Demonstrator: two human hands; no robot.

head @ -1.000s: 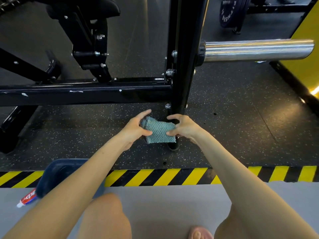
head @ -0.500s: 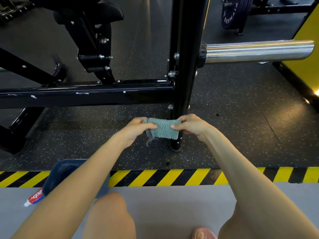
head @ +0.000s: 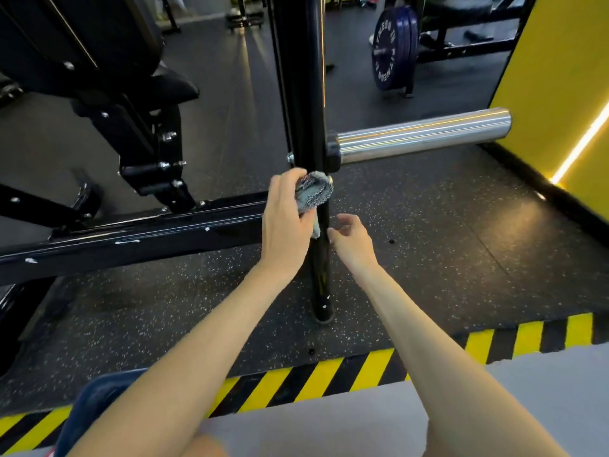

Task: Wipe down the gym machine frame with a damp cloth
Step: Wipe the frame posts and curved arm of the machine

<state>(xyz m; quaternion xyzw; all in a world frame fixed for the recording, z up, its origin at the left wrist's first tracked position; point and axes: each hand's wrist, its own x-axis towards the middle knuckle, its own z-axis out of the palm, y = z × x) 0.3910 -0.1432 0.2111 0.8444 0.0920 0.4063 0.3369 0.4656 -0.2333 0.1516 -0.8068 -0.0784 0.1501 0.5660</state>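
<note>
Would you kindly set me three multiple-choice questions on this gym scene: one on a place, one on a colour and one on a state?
1. Where is the cloth? A. on the floor B. over a knee C. at the black upright post
2. What colour is the weight plate at the back? A. blue B. red C. green
3. What is the right hand doing? A. gripping the cloth B. holding nothing C. pushing the plate

Answers: 1 C, the left hand holds it against the post; 2 A, its face is blue with white lettering; 3 B, its fingers hang loosely curled beside the post.
</note>
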